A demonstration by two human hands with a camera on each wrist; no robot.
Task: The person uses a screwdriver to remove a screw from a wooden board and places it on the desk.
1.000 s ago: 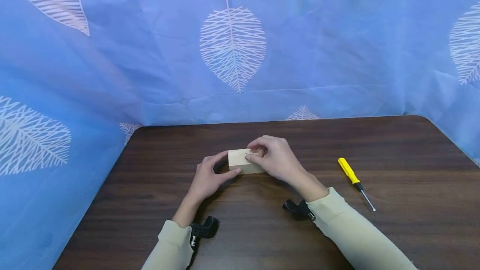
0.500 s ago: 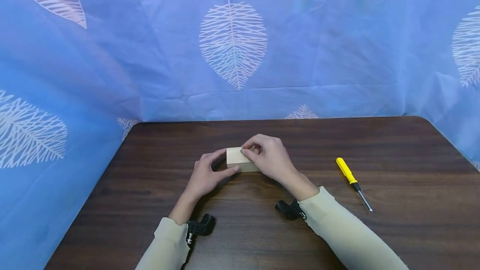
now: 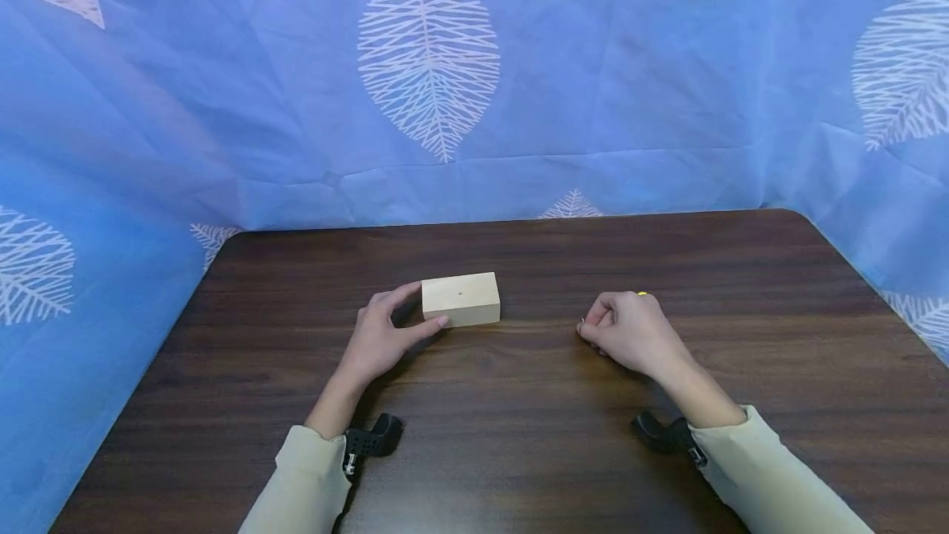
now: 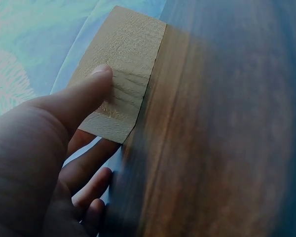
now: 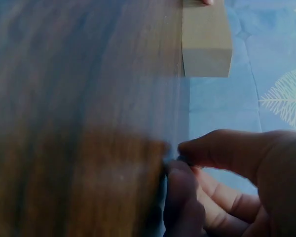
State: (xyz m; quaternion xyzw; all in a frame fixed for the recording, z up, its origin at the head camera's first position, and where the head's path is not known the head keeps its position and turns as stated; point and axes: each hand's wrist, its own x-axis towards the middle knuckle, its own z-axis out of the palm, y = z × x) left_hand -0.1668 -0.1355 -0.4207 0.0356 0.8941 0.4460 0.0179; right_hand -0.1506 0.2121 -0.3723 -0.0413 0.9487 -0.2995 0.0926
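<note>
A pale wooden block (image 3: 461, 301) with a small dark hole in its top lies on the table in the head view. My left hand (image 3: 378, 340) holds its left end, thumb on the near side and a finger at the far side. In the left wrist view the thumb (image 4: 96, 89) presses the block's grainy face. My right hand (image 3: 630, 332) is well to the right of the block, apart from it. Its thumb and index finger pinch a small screw-like piece (image 5: 185, 159), mostly hidden by the fingertips; its exact kind is unclear.
Only the yellow handle end of the screwdriver (image 3: 642, 293) shows, behind my right hand; the remainder is hidden. The dark wood table (image 3: 519, 435) ends at a blue leaf-patterned cloth (image 3: 593, 105) at the back and sides.
My right hand has left the top of the block and moved right, over the screwdriver, uncovering the block's hole. The left hand keeps its hold. The head view has shifted slightly.
</note>
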